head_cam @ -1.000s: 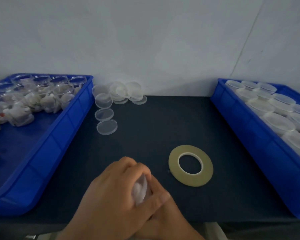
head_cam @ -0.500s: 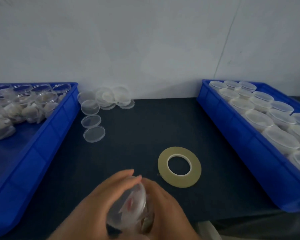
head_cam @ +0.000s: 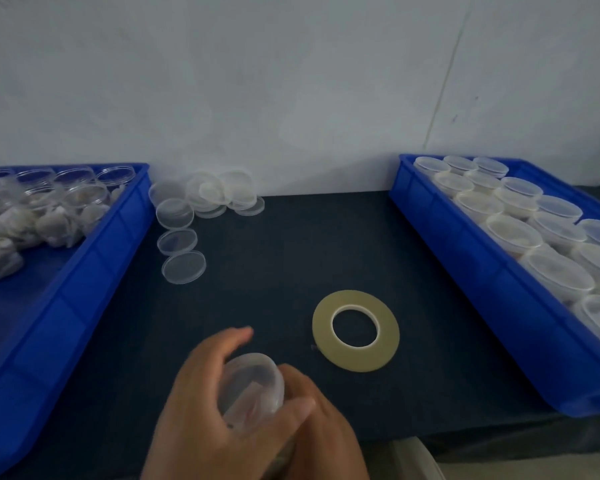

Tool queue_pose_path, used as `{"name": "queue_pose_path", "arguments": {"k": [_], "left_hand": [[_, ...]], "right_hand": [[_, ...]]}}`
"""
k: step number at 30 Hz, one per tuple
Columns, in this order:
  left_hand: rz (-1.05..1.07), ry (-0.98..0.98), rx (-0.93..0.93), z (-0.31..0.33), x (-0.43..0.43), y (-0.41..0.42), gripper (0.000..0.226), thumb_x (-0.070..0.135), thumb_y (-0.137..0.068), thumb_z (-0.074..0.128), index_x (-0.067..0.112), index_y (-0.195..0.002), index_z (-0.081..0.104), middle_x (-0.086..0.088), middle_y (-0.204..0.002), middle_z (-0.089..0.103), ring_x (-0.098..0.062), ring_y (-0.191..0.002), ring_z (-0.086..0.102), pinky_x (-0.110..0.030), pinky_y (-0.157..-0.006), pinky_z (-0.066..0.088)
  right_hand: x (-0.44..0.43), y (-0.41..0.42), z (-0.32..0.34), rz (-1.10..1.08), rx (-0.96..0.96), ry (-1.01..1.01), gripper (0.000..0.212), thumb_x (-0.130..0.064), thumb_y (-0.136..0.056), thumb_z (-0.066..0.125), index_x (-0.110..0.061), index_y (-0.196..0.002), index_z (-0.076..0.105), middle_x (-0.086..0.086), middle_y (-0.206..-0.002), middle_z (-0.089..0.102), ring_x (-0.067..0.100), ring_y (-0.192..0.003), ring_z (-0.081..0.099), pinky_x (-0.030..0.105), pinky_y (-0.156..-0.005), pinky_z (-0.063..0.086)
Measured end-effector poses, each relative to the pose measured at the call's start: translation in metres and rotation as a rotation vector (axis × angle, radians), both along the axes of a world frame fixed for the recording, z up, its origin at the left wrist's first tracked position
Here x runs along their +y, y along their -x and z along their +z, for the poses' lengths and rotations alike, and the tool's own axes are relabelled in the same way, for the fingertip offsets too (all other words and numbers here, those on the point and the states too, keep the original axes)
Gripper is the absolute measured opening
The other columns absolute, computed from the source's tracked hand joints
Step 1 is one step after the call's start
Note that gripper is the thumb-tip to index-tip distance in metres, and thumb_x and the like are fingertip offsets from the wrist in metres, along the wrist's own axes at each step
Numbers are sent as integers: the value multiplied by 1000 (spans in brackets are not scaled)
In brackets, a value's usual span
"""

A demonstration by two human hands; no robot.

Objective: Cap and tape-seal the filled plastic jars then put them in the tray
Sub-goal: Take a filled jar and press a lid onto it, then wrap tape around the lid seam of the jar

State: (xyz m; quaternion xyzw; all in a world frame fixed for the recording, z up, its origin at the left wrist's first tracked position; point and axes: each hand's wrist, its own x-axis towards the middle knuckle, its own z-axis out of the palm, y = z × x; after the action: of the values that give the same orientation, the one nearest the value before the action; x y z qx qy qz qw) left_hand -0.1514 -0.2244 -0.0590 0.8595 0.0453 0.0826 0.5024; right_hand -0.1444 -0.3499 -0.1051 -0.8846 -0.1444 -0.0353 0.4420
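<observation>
A dark worktop (head_cam: 291, 254) is set against a white wall (head_cam: 291, 81). It is flanked by a blue left tray (head_cam: 94, 258) of open jars (head_cam: 84, 195) and a blue right tray (head_cam: 465, 271) of capped jars (head_cam: 513, 233). Loose lids (head_cam: 184, 266) are strewn beside the left tray, and a tape roll (head_cam: 355, 329) lies flat right of centre. At the near edge a tilted jar (head_cam: 253, 386) is gripped by the left hand (head_cam: 201, 420), fingers curled round it, and held by the right hand (head_cam: 329, 441) from its other side.

Bare left hand (head_cam: 208, 420), bare right hand (head_cam: 329, 441), slightly blurred
</observation>
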Motion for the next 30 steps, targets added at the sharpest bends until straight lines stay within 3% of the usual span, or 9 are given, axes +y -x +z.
{"name": "queue_pose_path", "arguments": {"k": [3,6,10,15,18,21,25,27,30], "left_hand": [[46,97,-38,-17,-13,2,108,75,-31,93,54,-129,54,37,-122,64,19,-115,55,-5,-78,41],[-29,104,-91,-20,-10,1,88,66,-39,84,49,-123,63,40,-116,66,18,-112,59,-4,-80,45],[-112,137,-162,-19,-2,2,67,56,-43,79,47,-109,73,24,-110,76,2,-106,71,-12,-86,54],[-213,86,-248,-14,9,-10,61,52,-47,82,33,-105,75,16,-112,77,-7,-104,74,-23,-84,59],[-314,31,-255,-12,16,-16,75,50,-51,88,42,-122,67,18,-126,73,-6,-115,71,-19,-91,56],[-191,110,-300,-20,9,-18,90,53,-54,90,37,-137,59,17,-138,65,-6,-125,65,-20,-93,56],[23,157,-255,-37,-10,-25,101,71,-49,84,46,-140,49,35,-131,58,10,-118,60,-17,-82,52],[41,173,-222,-46,-6,-30,105,73,-46,86,54,-141,45,35,-132,58,13,-117,60,-20,-83,50],[12,179,-162,-59,15,-43,110,71,-47,88,61,-144,38,40,-132,56,17,-116,58,-22,-85,49]], "right_hand": [[-1,5,-14,-159,-209,137,23,-14,-96,65,-35,-101,74,-19,-85,67,-2,-71,65,16,-61,53],[1,5,-13,-248,-335,27,17,-24,-87,60,-35,-87,73,-24,-68,54,0,-59,62,8,-46,41],[-13,2,-17,-172,-209,-88,20,-46,-88,56,-35,-95,71,-17,-80,66,1,-70,64,26,-61,57],[-14,-5,-10,-20,-158,-199,23,-48,-88,64,-42,-110,67,-18,-96,71,6,-89,71,27,-74,57],[-16,-11,-12,3,-111,-240,42,-52,-78,67,-59,-119,62,-27,-113,69,2,-104,70,30,-86,59],[-18,-19,-17,64,-59,-351,66,-37,-75,87,-47,-134,59,-16,-126,71,15,-116,71,40,-91,60],[-5,-30,-14,-29,-92,-288,82,-51,-78,90,-47,-147,46,-22,-140,61,5,-126,64,32,-96,59],[-19,-39,-19,141,-9,-259,91,-48,-83,90,-44,-157,38,-22,-152,53,6,-139,55,34,-109,54],[-67,-57,-33,257,86,92,108,-76,-82,75,-52,-166,11,-53,-161,6,-19,-154,5,24,-128,19]]}}
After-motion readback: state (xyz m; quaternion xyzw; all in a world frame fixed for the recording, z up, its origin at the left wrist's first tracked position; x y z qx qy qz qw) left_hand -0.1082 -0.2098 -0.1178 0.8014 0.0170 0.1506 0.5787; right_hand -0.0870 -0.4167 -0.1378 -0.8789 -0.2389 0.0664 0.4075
